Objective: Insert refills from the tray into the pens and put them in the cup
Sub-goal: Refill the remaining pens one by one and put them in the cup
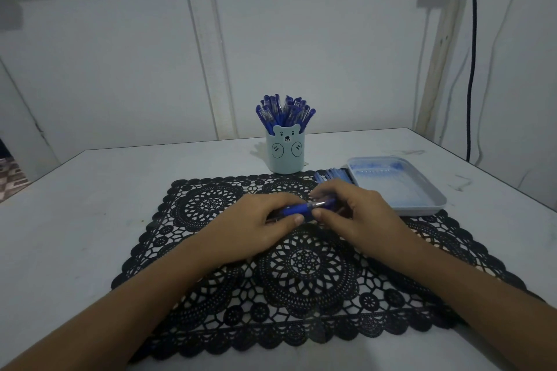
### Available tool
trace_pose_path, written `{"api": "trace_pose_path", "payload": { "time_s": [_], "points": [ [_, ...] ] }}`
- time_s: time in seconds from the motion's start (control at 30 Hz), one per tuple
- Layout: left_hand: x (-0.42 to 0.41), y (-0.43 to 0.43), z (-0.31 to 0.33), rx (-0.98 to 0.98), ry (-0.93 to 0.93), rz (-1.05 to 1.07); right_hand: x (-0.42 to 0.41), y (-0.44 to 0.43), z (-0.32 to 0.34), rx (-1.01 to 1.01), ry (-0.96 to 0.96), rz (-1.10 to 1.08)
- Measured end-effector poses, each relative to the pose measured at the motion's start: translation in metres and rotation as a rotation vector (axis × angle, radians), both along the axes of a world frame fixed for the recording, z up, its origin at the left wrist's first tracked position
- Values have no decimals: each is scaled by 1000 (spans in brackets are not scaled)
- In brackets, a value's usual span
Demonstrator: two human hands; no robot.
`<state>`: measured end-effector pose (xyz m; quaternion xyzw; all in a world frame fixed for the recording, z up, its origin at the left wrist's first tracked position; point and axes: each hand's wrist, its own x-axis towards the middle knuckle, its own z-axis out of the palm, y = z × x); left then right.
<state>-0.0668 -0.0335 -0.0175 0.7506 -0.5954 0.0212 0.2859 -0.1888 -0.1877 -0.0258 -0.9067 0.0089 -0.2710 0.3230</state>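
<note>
A blue pen (306,208) lies level between both hands above the black lace mat (301,274). My left hand (259,226) grips its left end with curled fingers and thumb. My right hand (349,217) pinches its clear right part. Behind them stands a pale blue bear cup (284,152) packed with several blue pens (284,111). A light blue tray (422,190) sits to the right, and a few blue refills or pen parts (331,175) lie at its left edge.
The white table (90,205) runs to a wall at the back. A black cable (471,69) hangs down the wall at the far right. The table's left edge drops off near a patterned floor (10,178).
</note>
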Motion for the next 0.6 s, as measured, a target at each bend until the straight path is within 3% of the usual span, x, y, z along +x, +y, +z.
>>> {"api": "trace_pose_path", "payload": {
  "time_s": [0.13, 0.27, 0.4, 0.6],
  "points": [
    [5, -1, 1, -17, -107, 42, 3, -3, -3, 6, 5, -50],
    [15, -1, 10, -91, -155, 172, 6, -10, -11, -245, 112, -114],
    [28, -7, 37, -292, -19, 373, 12, -13, -22, -500, 308, -123],
    [66, -53, 104, -695, 357, 424, 17, -19, -28, -498, 346, -126]
  ]
}}
